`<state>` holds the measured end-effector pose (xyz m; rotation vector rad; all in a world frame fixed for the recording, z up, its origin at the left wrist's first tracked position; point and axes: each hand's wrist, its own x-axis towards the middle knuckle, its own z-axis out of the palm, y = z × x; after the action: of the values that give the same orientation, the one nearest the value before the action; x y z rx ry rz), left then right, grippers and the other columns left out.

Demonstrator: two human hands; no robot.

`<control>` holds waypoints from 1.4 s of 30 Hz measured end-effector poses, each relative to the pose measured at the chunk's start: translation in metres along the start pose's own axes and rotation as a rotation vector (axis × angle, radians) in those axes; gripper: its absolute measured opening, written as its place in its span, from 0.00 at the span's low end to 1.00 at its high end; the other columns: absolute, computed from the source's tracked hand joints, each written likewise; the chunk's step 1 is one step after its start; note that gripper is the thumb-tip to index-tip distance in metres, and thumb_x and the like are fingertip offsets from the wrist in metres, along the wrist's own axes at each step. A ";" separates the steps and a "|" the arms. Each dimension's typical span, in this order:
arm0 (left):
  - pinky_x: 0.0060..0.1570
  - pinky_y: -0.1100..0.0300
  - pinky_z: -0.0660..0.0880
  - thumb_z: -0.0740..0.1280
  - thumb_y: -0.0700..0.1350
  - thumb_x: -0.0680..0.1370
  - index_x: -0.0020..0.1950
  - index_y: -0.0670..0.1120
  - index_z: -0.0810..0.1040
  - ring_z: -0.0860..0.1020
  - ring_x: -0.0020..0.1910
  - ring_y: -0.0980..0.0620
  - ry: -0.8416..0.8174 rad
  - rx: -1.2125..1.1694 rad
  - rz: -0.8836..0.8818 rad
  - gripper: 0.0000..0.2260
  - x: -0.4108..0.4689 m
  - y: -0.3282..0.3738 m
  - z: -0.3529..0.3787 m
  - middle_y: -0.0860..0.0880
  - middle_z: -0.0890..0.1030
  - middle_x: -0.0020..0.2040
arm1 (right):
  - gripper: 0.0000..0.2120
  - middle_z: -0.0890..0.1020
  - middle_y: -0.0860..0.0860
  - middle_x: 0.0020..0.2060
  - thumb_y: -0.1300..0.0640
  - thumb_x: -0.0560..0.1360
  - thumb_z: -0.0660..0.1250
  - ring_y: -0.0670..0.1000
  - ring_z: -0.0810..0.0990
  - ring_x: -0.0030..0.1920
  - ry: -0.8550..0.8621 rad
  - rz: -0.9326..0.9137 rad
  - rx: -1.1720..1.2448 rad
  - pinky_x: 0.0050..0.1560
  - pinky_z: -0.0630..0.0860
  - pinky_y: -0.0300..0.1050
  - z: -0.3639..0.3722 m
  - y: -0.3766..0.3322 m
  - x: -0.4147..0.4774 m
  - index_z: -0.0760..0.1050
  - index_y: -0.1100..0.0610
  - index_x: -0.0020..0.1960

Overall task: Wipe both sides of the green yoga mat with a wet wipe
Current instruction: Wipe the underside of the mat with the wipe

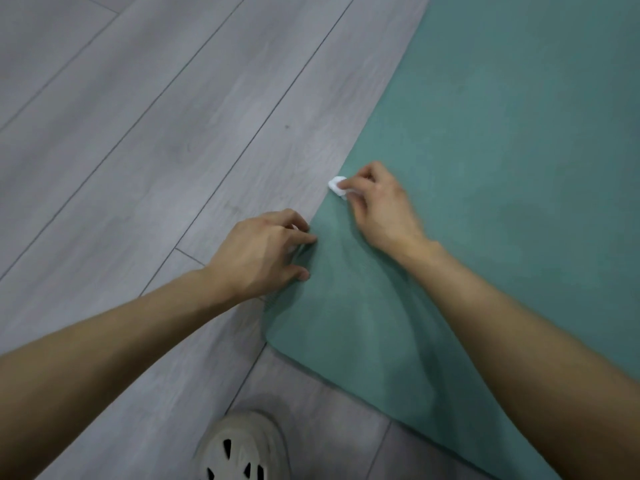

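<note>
Head view shows your right hand (pixel 381 206) at mid-frame, fingers curled and pinching a small folded white wipe (pixel 336 185) down on the green mat (pixel 502 133), right at the mat's left edge. Just below and left of it, your left hand (pixel 263 251) has bent fingertips on that same edge; whether they pinch it or only press it, you cannot tell from here. Both hands sit near the mat's rounded near corner, at lower centre. The mat lies flat, filling the right side of the frame, and its long axis runs from that corner up toward the upper right. So most of the surface lies ahead and to the right of the wipe, nearer your right hand. Grey plank floor (pixel 138 133) fills the left, and a pale shoe (pixel 242 448) shows at the bottom edge.
</note>
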<state>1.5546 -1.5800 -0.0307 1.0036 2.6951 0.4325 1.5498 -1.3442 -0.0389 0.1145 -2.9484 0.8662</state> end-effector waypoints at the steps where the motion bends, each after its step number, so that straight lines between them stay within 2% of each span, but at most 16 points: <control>1: 0.58 0.50 0.79 0.78 0.61 0.72 0.72 0.57 0.81 0.78 0.63 0.53 0.002 -0.005 0.000 0.29 0.000 0.000 0.001 0.57 0.77 0.68 | 0.11 0.83 0.52 0.52 0.58 0.81 0.67 0.55 0.81 0.51 0.018 0.077 0.045 0.54 0.77 0.45 -0.006 0.003 0.005 0.84 0.53 0.60; 4: 0.58 0.51 0.79 0.78 0.61 0.73 0.72 0.57 0.80 0.78 0.64 0.53 0.006 -0.011 0.006 0.29 0.001 -0.001 0.002 0.57 0.77 0.68 | 0.12 0.86 0.48 0.44 0.58 0.79 0.69 0.48 0.81 0.44 -0.035 0.247 0.230 0.52 0.77 0.44 -0.021 0.009 0.017 0.82 0.53 0.62; 6: 0.57 0.53 0.78 0.78 0.61 0.72 0.72 0.57 0.81 0.78 0.63 0.54 0.000 -0.018 -0.005 0.29 0.003 -0.002 0.002 0.58 0.77 0.68 | 0.12 0.84 0.49 0.50 0.55 0.80 0.70 0.51 0.81 0.49 -0.043 0.273 0.070 0.56 0.78 0.49 -0.023 0.012 0.015 0.80 0.54 0.63; 9: 0.56 0.54 0.78 0.79 0.62 0.71 0.71 0.57 0.81 0.78 0.62 0.55 -0.014 -0.026 -0.011 0.30 0.005 -0.002 0.000 0.59 0.77 0.67 | 0.13 0.80 0.55 0.57 0.55 0.82 0.66 0.59 0.80 0.57 0.164 0.263 -0.119 0.57 0.76 0.53 -0.024 0.014 0.006 0.80 0.57 0.64; 11: 0.55 0.54 0.78 0.79 0.61 0.71 0.72 0.57 0.81 0.78 0.63 0.55 -0.010 -0.020 -0.002 0.30 0.004 -0.002 0.000 0.59 0.77 0.68 | 0.12 0.78 0.56 0.57 0.56 0.81 0.67 0.58 0.79 0.57 0.231 0.140 -0.095 0.55 0.76 0.51 -0.022 0.008 -0.002 0.81 0.57 0.63; 14: 0.54 0.57 0.76 0.78 0.61 0.72 0.73 0.56 0.80 0.78 0.64 0.54 -0.010 -0.005 0.010 0.30 0.004 0.000 0.000 0.58 0.77 0.68 | 0.11 0.77 0.54 0.59 0.54 0.80 0.70 0.56 0.77 0.58 0.054 -0.042 -0.122 0.54 0.79 0.51 -0.011 0.011 -0.009 0.83 0.58 0.59; 16: 0.55 0.57 0.77 0.78 0.61 0.72 0.73 0.57 0.80 0.77 0.64 0.54 -0.015 -0.001 0.006 0.30 0.005 0.000 -0.001 0.58 0.77 0.69 | 0.10 0.78 0.53 0.58 0.55 0.81 0.69 0.57 0.76 0.59 -0.029 -0.102 -0.167 0.54 0.80 0.56 -0.003 0.012 -0.007 0.83 0.59 0.58; 20: 0.56 0.54 0.78 0.78 0.61 0.72 0.72 0.56 0.80 0.78 0.63 0.54 -0.011 -0.002 -0.003 0.30 0.005 0.001 -0.002 0.58 0.77 0.68 | 0.09 0.78 0.54 0.50 0.57 0.83 0.67 0.58 0.75 0.53 -0.004 -0.136 -0.158 0.50 0.79 0.59 0.003 0.006 -0.008 0.84 0.59 0.55; 23: 0.57 0.51 0.79 0.79 0.61 0.72 0.72 0.57 0.80 0.79 0.63 0.53 -0.006 0.015 -0.011 0.30 0.006 0.001 -0.001 0.58 0.77 0.68 | 0.08 0.75 0.52 0.50 0.54 0.84 0.65 0.54 0.74 0.51 -0.226 -0.384 -0.170 0.49 0.75 0.51 0.003 -0.006 -0.021 0.80 0.57 0.55; 25: 0.58 0.51 0.79 0.78 0.61 0.72 0.72 0.57 0.80 0.78 0.63 0.53 -0.003 0.003 -0.009 0.29 0.004 0.001 0.001 0.58 0.77 0.68 | 0.07 0.75 0.49 0.49 0.50 0.83 0.66 0.51 0.72 0.49 -0.213 -0.415 -0.212 0.47 0.67 0.47 -0.012 0.004 0.002 0.75 0.54 0.52; 29: 0.58 0.51 0.79 0.77 0.60 0.74 0.73 0.56 0.79 0.77 0.65 0.54 0.007 -0.020 -0.003 0.29 -0.001 0.001 0.003 0.57 0.76 0.69 | 0.09 0.79 0.55 0.52 0.51 0.81 0.69 0.58 0.80 0.53 0.158 0.280 -0.206 0.49 0.69 0.45 -0.035 0.050 0.068 0.82 0.57 0.55; 30: 0.58 0.51 0.79 0.77 0.61 0.74 0.73 0.56 0.79 0.77 0.65 0.54 0.016 -0.021 0.001 0.29 -0.002 0.000 0.004 0.57 0.76 0.69 | 0.08 0.79 0.56 0.50 0.54 0.81 0.68 0.59 0.80 0.52 0.198 0.309 -0.189 0.47 0.67 0.43 -0.028 0.042 0.066 0.83 0.58 0.54; 34: 0.56 0.50 0.80 0.77 0.61 0.73 0.71 0.57 0.81 0.79 0.61 0.52 0.027 0.003 -0.006 0.27 -0.004 0.001 0.004 0.55 0.78 0.66 | 0.10 0.77 0.55 0.51 0.60 0.80 0.63 0.58 0.78 0.52 -0.200 -0.233 -0.042 0.51 0.76 0.48 0.025 -0.023 -0.001 0.83 0.57 0.54; 36: 0.53 0.48 0.81 0.78 0.60 0.73 0.71 0.56 0.81 0.80 0.58 0.49 0.038 0.013 -0.009 0.27 -0.006 0.002 0.005 0.53 0.79 0.63 | 0.13 0.77 0.55 0.51 0.59 0.80 0.61 0.57 0.77 0.54 -0.279 -0.406 -0.039 0.54 0.78 0.50 0.022 -0.023 -0.010 0.83 0.58 0.56; 38: 0.52 0.50 0.80 0.78 0.59 0.74 0.72 0.55 0.81 0.79 0.57 0.49 0.048 0.003 0.000 0.27 -0.008 0.001 0.007 0.53 0.79 0.62 | 0.18 0.79 0.57 0.50 0.54 0.81 0.58 0.61 0.79 0.51 -0.144 -0.307 -0.094 0.53 0.78 0.52 0.011 0.000 0.026 0.84 0.59 0.56; 42: 0.52 0.51 0.80 0.77 0.60 0.75 0.73 0.54 0.80 0.79 0.58 0.49 0.045 -0.012 0.016 0.28 -0.008 -0.001 0.007 0.52 0.78 0.62 | 0.20 0.80 0.61 0.52 0.57 0.76 0.58 0.64 0.81 0.52 0.131 0.185 -0.162 0.54 0.75 0.52 -0.019 0.040 0.087 0.85 0.58 0.59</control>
<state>1.5621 -1.5852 -0.0363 1.0252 2.7225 0.4797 1.4607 -1.3051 -0.0373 -0.2181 -2.9233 0.6218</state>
